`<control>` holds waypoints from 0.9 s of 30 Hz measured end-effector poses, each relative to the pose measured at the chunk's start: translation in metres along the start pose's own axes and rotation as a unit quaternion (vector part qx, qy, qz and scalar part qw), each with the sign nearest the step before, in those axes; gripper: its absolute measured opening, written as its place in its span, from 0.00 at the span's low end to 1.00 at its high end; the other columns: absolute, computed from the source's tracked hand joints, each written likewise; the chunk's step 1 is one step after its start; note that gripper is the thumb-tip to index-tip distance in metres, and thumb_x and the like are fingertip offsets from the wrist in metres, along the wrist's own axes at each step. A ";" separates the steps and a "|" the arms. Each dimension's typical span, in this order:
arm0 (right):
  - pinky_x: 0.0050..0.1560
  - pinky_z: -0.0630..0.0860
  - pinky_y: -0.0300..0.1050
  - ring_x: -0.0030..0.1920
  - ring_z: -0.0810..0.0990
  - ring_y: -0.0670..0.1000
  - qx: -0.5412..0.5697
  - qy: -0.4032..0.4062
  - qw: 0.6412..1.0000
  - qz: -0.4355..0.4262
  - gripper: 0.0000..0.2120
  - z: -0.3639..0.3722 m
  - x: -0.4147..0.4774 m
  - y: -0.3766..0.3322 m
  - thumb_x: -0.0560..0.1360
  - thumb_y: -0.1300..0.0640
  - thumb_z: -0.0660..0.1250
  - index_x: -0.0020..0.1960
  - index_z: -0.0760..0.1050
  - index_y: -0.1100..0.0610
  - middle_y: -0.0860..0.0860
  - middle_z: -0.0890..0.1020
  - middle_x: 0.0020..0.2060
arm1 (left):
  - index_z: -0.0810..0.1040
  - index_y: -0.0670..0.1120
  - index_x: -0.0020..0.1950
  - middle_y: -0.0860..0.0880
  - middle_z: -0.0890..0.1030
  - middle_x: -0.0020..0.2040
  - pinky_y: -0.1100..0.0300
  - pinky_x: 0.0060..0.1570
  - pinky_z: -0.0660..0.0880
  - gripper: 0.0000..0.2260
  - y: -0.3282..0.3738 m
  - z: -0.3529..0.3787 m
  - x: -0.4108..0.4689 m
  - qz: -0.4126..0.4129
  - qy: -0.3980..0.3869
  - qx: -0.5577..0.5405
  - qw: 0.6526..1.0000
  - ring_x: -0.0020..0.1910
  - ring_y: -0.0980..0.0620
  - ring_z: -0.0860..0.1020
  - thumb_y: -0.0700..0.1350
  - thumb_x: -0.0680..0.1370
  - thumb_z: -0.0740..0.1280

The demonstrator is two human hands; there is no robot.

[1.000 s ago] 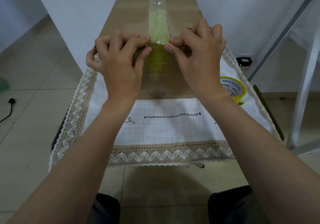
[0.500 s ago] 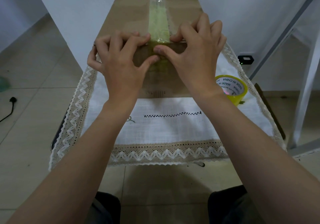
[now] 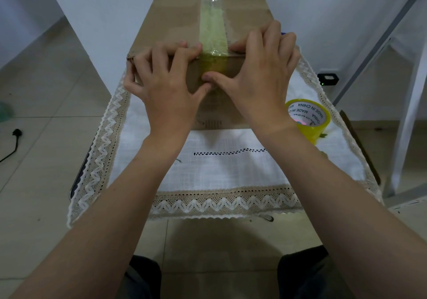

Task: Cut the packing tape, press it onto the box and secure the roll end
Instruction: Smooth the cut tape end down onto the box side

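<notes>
- The packing tape (image 3: 212, 30) lay as a yellowish strip along the middle seam of the cardboard box (image 3: 175, 16); its long axis ran away from the person, and its near end was folded over the front edge and down the front face.
- The box stood on a white cloth with a lace border (image 3: 219, 176); the wall was just behind it.
- The left hand (image 3: 168, 88) rested on the front top edge, to the left of the strip; its fingers were spread and flat on the cardboard, holding nothing; its thumb met the other thumb on the front face.
- The right hand (image 3: 261, 79) rested on the same edge, to the right of the strip; its fingers were also spread and empty; its thumb pressed on the folded end of the tape.
- The strip lay between both hands, so both thumbs were equally near to it; I judged the pressing step was in hand, and the strip seemed already cut.
- The tape roll (image 3: 308, 119) lay on the cloth, just beside the right wrist and apart from the box; the right hand was nearer to it; its loose end I could not see, so securing it was probably not yet done.
</notes>
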State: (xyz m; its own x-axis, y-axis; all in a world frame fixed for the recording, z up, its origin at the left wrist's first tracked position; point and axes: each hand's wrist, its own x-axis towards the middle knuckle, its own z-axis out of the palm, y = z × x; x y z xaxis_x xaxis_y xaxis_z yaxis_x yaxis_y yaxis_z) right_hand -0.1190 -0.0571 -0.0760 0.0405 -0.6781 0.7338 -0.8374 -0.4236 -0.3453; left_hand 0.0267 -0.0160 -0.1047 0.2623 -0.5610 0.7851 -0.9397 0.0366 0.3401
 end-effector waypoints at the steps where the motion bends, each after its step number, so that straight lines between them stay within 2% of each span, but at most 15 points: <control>1: 0.60 0.67 0.54 0.59 0.74 0.60 0.003 -0.002 1.000 -0.005 0.33 -0.001 0.000 0.002 0.60 0.27 0.75 0.52 0.78 0.51 0.54 0.77 0.56 | 0.79 0.59 0.63 0.51 0.80 0.64 0.34 0.66 0.66 0.25 -0.001 0.000 0.000 0.007 0.001 -0.001 1.000 0.67 0.40 0.75 0.67 0.70 0.73; 4: 0.60 0.66 0.54 0.59 0.74 0.61 0.015 -0.016 0.999 -0.029 0.30 -0.003 -0.001 0.010 0.63 0.30 0.76 0.53 0.78 0.52 0.55 0.77 0.57 | 0.78 0.61 0.65 0.53 0.80 0.65 0.35 0.64 0.66 0.28 -0.010 -0.002 0.002 0.033 -0.002 -0.002 0.999 0.67 0.41 0.75 0.70 0.69 0.72; 7: 0.59 0.69 0.56 0.59 0.74 0.62 0.001 -0.028 0.998 -0.051 0.30 -0.004 -0.002 0.018 0.67 0.31 0.74 0.57 0.79 0.52 0.55 0.77 0.59 | 0.77 0.62 0.68 0.54 0.79 0.67 0.35 0.64 0.66 0.30 -0.017 -0.005 0.003 0.055 -0.013 -0.005 0.998 0.68 0.41 0.74 0.69 0.68 0.73; 10: 0.59 0.68 0.55 0.59 0.74 0.62 -0.005 -0.027 0.998 -0.065 0.29 -0.004 -0.005 0.021 0.69 0.31 0.73 0.59 0.79 0.52 0.54 0.78 0.60 | 0.75 0.62 0.70 0.54 0.77 0.69 0.36 0.64 0.66 0.32 -0.019 -0.004 0.001 0.057 -0.015 -0.004 0.998 0.70 0.45 0.69 0.67 0.68 0.74; 12: 0.60 0.66 0.54 0.57 0.75 0.62 -0.005 -0.009 0.998 -0.059 0.30 -0.002 -0.007 0.016 0.66 0.31 0.74 0.57 0.78 0.51 0.54 0.78 0.59 | 0.74 0.62 0.70 0.53 0.77 0.69 0.36 0.65 0.66 0.33 -0.019 -0.001 -0.001 0.050 -0.009 0.007 0.999 0.69 0.47 0.66 0.67 0.67 0.74; 16: 0.60 0.64 0.54 0.57 0.75 0.61 -0.026 0.012 0.999 -0.026 0.37 0.003 -0.009 0.002 0.58 0.28 0.76 0.56 0.76 0.53 0.54 0.78 0.57 | 0.71 0.59 0.68 0.49 0.77 0.68 0.30 0.69 0.63 0.33 -0.004 0.009 -0.007 0.014 0.001 0.020 1.000 0.71 0.42 0.70 0.61 0.66 0.76; 19: 0.63 0.65 0.55 0.58 0.75 0.61 -0.027 0.007 1.000 -0.014 0.40 0.006 -0.010 0.000 0.57 0.28 0.75 0.57 0.76 0.54 0.54 0.78 0.58 | 0.67 0.58 0.67 0.46 0.77 0.69 0.28 0.67 0.64 0.31 0.010 0.014 -0.009 -0.011 0.012 0.020 1.000 0.73 0.40 0.71 0.56 0.66 0.72; 21: 0.64 0.68 0.57 0.58 0.75 0.61 -0.022 0.004 0.999 -0.023 0.40 0.006 -0.010 0.003 0.58 0.28 0.76 0.58 0.76 0.55 0.55 0.78 0.59 | 0.65 0.60 0.67 0.46 0.76 0.69 0.29 0.67 0.65 0.32 0.009 0.013 -0.009 -0.005 0.003 0.022 1.000 0.73 0.40 0.71 0.58 0.66 0.73; 23: 0.65 0.67 0.58 0.59 0.74 0.62 -0.013 0.000 0.999 -0.041 0.38 0.006 -0.010 0.008 0.59 0.29 0.76 0.58 0.76 0.54 0.55 0.78 0.60 | 0.67 0.61 0.68 0.47 0.76 0.69 0.32 0.69 0.64 0.35 0.000 0.010 -0.008 0.010 0.000 0.024 1.000 0.73 0.43 0.69 0.65 0.65 0.75; 25: 0.64 0.65 0.56 0.59 0.71 0.59 -0.010 0.000 0.998 -0.054 0.36 0.006 -0.011 0.014 0.61 0.30 0.76 0.59 0.76 0.52 0.55 0.77 0.61 | 0.70 0.61 0.69 0.49 0.77 0.69 0.37 0.68 0.64 0.37 -0.009 0.007 -0.006 0.036 0.003 0.031 0.999 0.71 0.47 0.66 0.71 0.64 0.73; 27: 0.63 0.65 0.55 0.59 0.67 0.55 -0.007 0.004 0.998 -0.060 0.35 0.005 -0.013 0.018 0.63 0.30 0.75 0.61 0.76 0.50 0.54 0.77 0.61 | 0.72 0.60 0.71 0.49 0.77 0.70 0.37 0.66 0.64 0.38 -0.015 0.004 -0.005 0.056 -0.006 0.037 0.998 0.70 0.49 0.63 0.73 0.64 0.73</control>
State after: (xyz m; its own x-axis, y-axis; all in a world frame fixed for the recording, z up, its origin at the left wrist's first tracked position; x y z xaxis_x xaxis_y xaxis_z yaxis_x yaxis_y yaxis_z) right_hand -0.1321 -0.0592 -0.0949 0.1372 -0.6176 0.7744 -0.8347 -0.4930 -0.2453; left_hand 0.0386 -0.0177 -0.1156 0.1535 -0.5666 0.8096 -0.9766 0.0381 0.2118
